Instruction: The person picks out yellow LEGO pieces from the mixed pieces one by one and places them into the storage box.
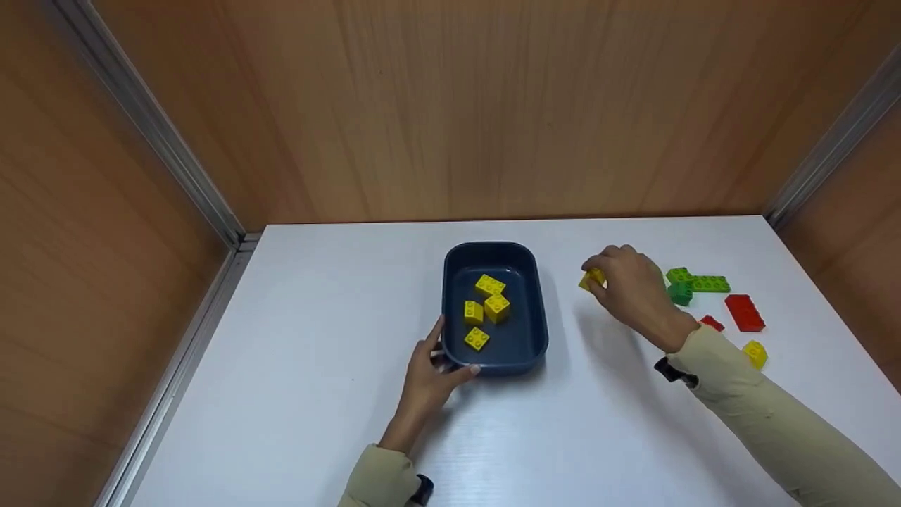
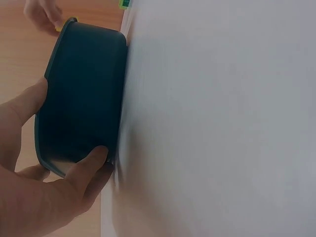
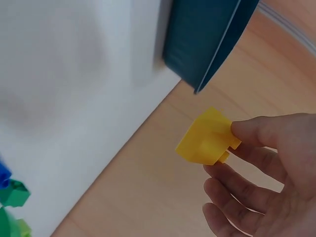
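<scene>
A dark blue rectangular tub (image 1: 517, 341) stands on the white table, with several yellow toy bricks (image 1: 497, 308) lying inside. My left hand (image 1: 426, 380) grips the tub at its near left corner, thumb on the near rim and fingers along the left wall. To the right of the tub, my right hand (image 1: 637, 292) pinches a yellow toy brick (image 3: 205, 138) between thumb and fingers. In the right wrist view, that brick's studs face the palm, and it is apart from the tub's wall (image 3: 197, 42).
Right of my right hand lie green bricks (image 1: 709, 284), a red brick (image 1: 745, 313), a smaller red brick (image 1: 712, 323) and a yellow brick (image 1: 755, 354) by the sleeve. A blue brick (image 3: 4, 175) shows in the right wrist view. Wooden panels (image 1: 493, 113) surround the table.
</scene>
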{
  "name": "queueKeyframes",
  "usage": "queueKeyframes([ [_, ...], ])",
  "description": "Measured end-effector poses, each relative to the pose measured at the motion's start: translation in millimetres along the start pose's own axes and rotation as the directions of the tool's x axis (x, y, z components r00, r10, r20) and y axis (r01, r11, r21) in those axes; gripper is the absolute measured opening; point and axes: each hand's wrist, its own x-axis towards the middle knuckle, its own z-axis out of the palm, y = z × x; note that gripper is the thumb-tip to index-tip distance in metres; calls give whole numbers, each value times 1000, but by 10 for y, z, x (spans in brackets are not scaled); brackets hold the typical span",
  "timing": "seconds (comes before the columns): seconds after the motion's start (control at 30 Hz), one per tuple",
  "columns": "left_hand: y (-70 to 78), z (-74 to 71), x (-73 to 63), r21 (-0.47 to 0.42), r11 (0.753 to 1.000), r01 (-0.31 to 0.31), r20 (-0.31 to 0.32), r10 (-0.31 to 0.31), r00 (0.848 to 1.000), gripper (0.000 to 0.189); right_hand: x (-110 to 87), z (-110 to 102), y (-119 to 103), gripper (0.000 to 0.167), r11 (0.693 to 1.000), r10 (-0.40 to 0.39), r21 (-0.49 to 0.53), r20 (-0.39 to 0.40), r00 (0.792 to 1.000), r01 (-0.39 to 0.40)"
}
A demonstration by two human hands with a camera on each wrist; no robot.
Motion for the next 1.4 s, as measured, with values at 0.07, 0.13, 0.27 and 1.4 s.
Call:
queueKeyframes([
  [0.07, 3, 4, 3, -2, 1000, 3, 0, -3, 1000, 103, 25, 12, -75, 21, 999, -31, -8, -7, 999, 31],
  [0.13, 0, 6, 7, -4, 1000, 11, 0, -11, 1000, 103, 46, 31, -150, 20, 998, -58, -15, -14, 998, 58],
  [0.27, -4, 5, 11, -2, 1000, 12, 3, -12, 1000, 103, 75, 74, -295, 21, 995, -101, -17, -16, 995, 101],
  [1.4, -13, 17, 4, 19, 999, 33, -19, -33, 999, 104, 234, 384, -1052, 25, 956, -254, -71, 277, 927, 284],
])
